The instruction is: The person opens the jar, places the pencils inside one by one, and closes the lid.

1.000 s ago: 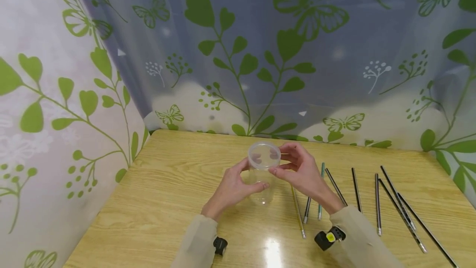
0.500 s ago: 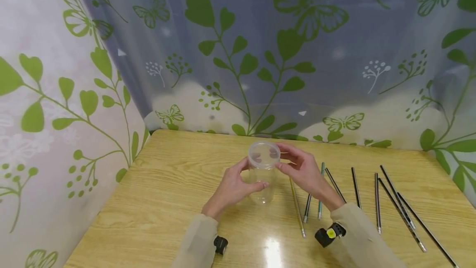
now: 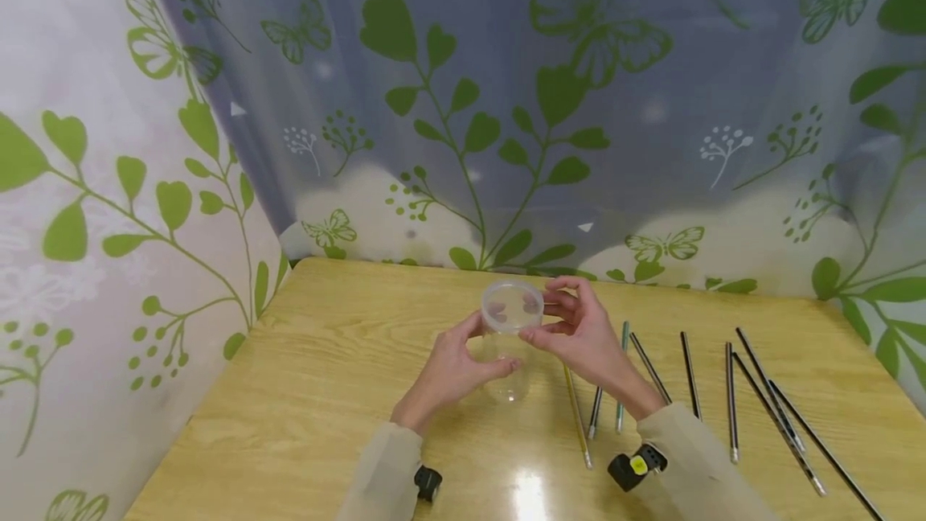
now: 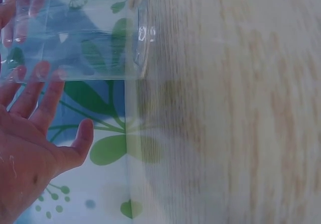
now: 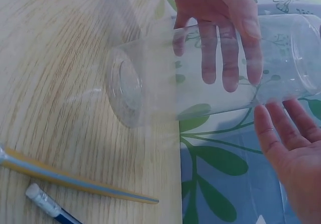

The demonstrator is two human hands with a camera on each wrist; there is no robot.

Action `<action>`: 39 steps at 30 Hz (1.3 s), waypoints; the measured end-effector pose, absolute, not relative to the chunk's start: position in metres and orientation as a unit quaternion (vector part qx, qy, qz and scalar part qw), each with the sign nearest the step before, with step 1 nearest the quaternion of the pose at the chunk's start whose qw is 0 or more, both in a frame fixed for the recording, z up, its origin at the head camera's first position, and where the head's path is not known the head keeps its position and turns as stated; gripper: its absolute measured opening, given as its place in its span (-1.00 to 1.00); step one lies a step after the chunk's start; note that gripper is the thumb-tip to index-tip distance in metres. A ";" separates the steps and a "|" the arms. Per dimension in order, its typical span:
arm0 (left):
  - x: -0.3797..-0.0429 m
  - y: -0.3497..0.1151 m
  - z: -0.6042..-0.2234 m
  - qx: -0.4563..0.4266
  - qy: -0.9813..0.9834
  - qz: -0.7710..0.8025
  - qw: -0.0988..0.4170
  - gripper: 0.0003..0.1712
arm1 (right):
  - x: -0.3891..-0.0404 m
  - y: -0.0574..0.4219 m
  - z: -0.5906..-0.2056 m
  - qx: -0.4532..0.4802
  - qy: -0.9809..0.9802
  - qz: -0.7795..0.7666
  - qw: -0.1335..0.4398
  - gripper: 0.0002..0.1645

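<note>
A clear plastic jar [image 3: 509, 380] stands upright in front of me, with a translucent round lid [image 3: 512, 306] at its top. My left hand [image 3: 452, 370] holds the jar's side, thumb across the front and fingers behind; the right wrist view shows those fingers [image 5: 229, 58] through the clear wall. At the lid's right edge is my right hand [image 3: 582, 336], thumb on the near rim and fingers curved around the far side. Left fingertips meet the wall in the left wrist view, where the jar [image 4: 100, 38] appears sideways.
To the right, several pencils lie spread on the wooden table [image 3: 318, 360], among them a yellow pencil [image 3: 577, 416] and a teal pencil [image 3: 620, 400]. Dark pencils [image 3: 733, 400] lie farther right. A patterned curtain [image 3: 434, 183] hangs behind the table.
The right thumb slid right along the lid's rim half a second ago and is now back at the near side. The left hand and jar hold their place; the view tilts slightly.
</note>
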State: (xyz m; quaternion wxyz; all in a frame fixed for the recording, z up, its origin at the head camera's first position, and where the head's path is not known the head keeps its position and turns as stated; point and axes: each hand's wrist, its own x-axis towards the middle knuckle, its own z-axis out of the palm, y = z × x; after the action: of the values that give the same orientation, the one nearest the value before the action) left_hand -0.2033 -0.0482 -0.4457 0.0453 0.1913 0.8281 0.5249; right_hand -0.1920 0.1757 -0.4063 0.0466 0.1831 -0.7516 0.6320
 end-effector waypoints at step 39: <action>-0.204 -0.048 -0.449 0.186 0.828 0.528 0.045 -0.13 | -0.195 0.170 -0.405 0.200 -0.792 0.574 0.059 -0.11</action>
State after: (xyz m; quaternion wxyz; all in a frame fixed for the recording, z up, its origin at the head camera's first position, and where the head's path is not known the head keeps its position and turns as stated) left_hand -0.2041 -0.0484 -0.4488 0.0446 0.1857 0.8276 0.5279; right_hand -0.1952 0.1701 -0.4051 0.0586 0.1998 -0.7922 0.5736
